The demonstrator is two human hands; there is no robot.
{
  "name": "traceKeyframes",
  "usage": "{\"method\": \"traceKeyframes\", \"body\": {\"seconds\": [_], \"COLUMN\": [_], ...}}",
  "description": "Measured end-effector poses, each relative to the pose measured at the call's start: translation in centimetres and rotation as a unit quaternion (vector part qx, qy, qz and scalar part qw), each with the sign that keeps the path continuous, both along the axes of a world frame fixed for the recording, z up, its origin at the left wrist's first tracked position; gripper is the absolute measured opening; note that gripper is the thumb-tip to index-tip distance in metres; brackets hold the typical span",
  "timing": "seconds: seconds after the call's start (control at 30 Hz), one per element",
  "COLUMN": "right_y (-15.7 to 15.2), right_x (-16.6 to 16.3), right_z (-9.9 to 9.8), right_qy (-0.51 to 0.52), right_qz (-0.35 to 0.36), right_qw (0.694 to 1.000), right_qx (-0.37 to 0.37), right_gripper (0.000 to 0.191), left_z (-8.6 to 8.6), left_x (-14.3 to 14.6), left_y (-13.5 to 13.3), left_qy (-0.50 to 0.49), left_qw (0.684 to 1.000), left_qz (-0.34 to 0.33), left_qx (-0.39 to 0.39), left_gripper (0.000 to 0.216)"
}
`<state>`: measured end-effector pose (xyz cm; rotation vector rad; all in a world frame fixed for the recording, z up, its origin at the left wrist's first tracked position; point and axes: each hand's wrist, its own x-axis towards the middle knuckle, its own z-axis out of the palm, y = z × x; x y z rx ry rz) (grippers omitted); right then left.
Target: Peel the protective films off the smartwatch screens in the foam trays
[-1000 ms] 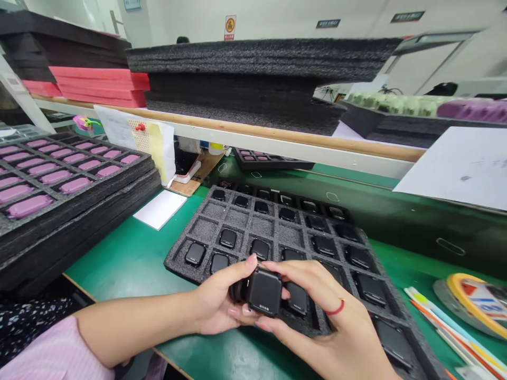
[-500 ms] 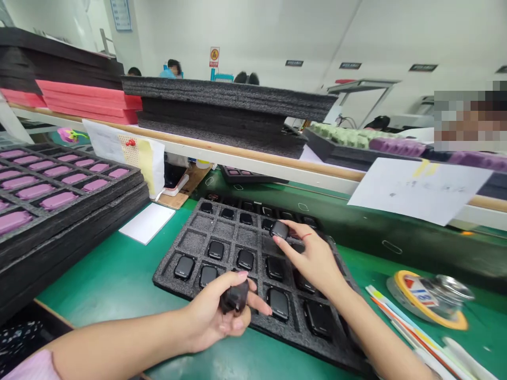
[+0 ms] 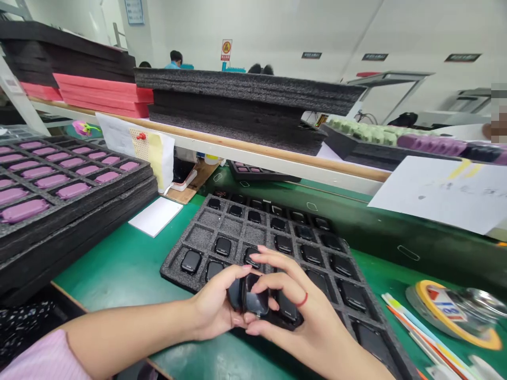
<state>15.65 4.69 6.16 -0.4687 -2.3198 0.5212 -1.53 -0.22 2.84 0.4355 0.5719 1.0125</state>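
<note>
The left hand point(image 3: 214, 301) and right hand point(image 3: 295, 306) are pressed close together, just over the near edge of the gray foam tray point(image 3: 200, 229) on the green bench point(image 3: 114, 269). They pinch a black square watch point(image 3: 255, 295) between thumbs and fingers. Just by it, the left hand's fingers wrap a dark piece point(image 3: 235, 293), touching the watch. Can't tell if the two are joined.

The watch's long side runs up and down, tipped a bit, w/ its face turned to the person.

More black watches point(image 3: 191, 261) sit in rows in the tray's square holes, flat, w/ faces up. To the left, pink things point(image 3: 24, 210) lie in a stack of black foam trays point(image 3: 79, 208). A white pad point(image 3: 155, 216) is on the bench between the stack and the tray. On the right are a roll of tape point(image 3: 447, 311) and some colored strips point(image 3: 420, 330).
</note>
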Motion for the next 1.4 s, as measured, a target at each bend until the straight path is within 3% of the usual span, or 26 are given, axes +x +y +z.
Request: {"method": "traceKeyframes", "body": {"seconds": [0.17,0.27,0.4,0.57,0.7,0.8,0.93,1.07,1.13,1.27,1.4], "right_y": [0.0,0.0,-0.3,-0.1,-0.4,-0.8,-0.6,0.1,0.3,0.2,0.3], "right_x": [0.0,0.0,-0.2,0.3,0.4,0.0,-0.1,0.9,1.2,1.0,1.3], "right_z": [-1.4,-1.5,-0.9,0.1,0.1,0.0,0.5,1.2,1.5,1.7,1.1], "right_qy": [0.028,0.043,0.079,0.168,0.064,0.024,0.082,0.227,0.261,0.277,0.253], "right_qz": [0.006,-0.003,-0.044,-0.101,-0.053,-0.051,-0.092,-0.137,-0.152,-0.165,-0.156], "right_qw": [0.999,0.999,0.994,0.974,0.996,0.998,0.987,0.935,0.915,0.914,0.937], "right_qx": [0.029,0.005,-0.061,-0.11,-0.029,0.006,-0.104,-0.235,-0.267,-0.244,-0.185], "right_gripper": [0.013,0.008,0.01,0.022,0.022,0.01,0.01,0.016,0.018,0.009,0.012], "left_z": [0.0,0.0,-0.2,-0.3,0.1,0.2,-0.2,-0.1,0.2,0.3,0.1], "left_x": [0.0,-0.2,-0.4,-0.4,-0.3,-0.2,-0.2,-0.3,-0.3,-0.3,-0.3], "left_y": [0.2,0.4,0.5,0.1,0.1,0.2,0.3,0.2,0.1,0.1,0.1], "left_qy": [-0.015,-0.057,-0.081,-0.055,-0.061,-0.071,-0.069,-0.057,-0.064,-0.071,-0.077], "left_qw": [1.0,0.998,0.996,0.998,0.998,0.997,0.997,0.998,0.997,0.996,0.995], "left_qz": [-0.011,-0.032,-0.025,-0.015,-0.019,-0.018,0.0,-0.026,-0.032,-0.039,-0.051], "left_qx": [0.007,0.007,-0.008,0.028,0.023,-0.005,-0.019,-0.008,0.006,0.029,0.043], "left_gripper": [0.052,0.05,0.044,0.044,0.047,0.05,0.042,0.05,0.05,0.049,0.048]}}
